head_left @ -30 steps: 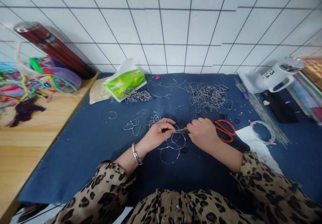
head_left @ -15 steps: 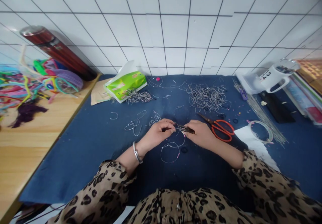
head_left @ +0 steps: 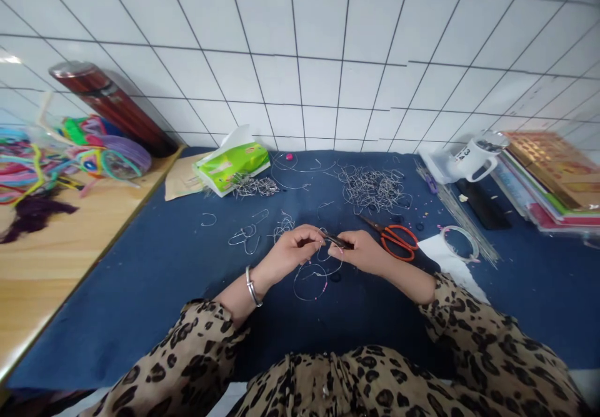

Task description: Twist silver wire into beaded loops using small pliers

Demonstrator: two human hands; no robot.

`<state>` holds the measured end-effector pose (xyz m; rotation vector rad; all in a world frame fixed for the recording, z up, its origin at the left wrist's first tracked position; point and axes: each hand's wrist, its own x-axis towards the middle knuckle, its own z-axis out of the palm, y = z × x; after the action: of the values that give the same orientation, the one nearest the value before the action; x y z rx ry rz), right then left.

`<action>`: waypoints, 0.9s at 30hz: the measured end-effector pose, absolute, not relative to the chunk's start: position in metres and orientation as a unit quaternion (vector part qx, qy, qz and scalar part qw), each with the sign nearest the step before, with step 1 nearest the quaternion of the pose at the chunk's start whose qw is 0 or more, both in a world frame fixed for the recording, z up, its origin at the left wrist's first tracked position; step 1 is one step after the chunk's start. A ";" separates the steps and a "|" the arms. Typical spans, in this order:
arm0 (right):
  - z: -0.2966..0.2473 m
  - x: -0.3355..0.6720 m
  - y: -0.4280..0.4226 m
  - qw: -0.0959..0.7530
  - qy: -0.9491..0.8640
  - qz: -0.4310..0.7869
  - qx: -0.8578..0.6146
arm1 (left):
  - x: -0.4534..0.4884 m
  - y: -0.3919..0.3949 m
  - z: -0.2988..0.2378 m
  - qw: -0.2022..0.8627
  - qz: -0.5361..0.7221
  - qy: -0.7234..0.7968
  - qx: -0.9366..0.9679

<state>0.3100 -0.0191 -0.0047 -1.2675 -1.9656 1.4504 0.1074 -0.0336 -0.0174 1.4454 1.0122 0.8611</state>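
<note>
One silvery wire (head_left: 319, 257), seemingly beaded, is pinched by left hand (head_left: 296, 246); right hand (head_left: 362, 252) clasps pliers (head_left: 336, 240).

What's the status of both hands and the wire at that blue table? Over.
Left hand pinching thin wire. Right hand gripping dark plier-like tool. Beaded loop below. Orange-handled scissors close by, not between hands.

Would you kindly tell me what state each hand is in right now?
Left hand: closed, fingertips pinching a thin wire.
Right hand: closed, holding the dark pliers.
</note>
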 end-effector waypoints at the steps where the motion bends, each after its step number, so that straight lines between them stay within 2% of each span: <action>1: -0.005 0.310 -0.020 0.193 -0.678 0.550 -0.448 | 0.108 -0.034 -0.018 0.531 0.370 0.431 0.629; 6: -0.005 0.309 -0.019 0.224 -0.553 0.677 -0.432 | 0.110 -0.036 -0.021 0.389 0.384 0.449 0.707; 15: -0.011 0.311 -0.016 0.232 -0.477 0.739 -0.416 | 0.110 -0.036 -0.021 0.184 0.400 0.416 0.796; 27: -0.011 0.310 -0.016 0.237 -0.528 0.694 -0.429 | 0.101 -0.033 -0.024 0.079 0.321 0.386 0.861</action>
<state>0.3103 -0.0158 -0.0110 -1.1764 -1.4470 1.9017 0.1011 -0.0332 -0.0241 2.5773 1.1566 0.9616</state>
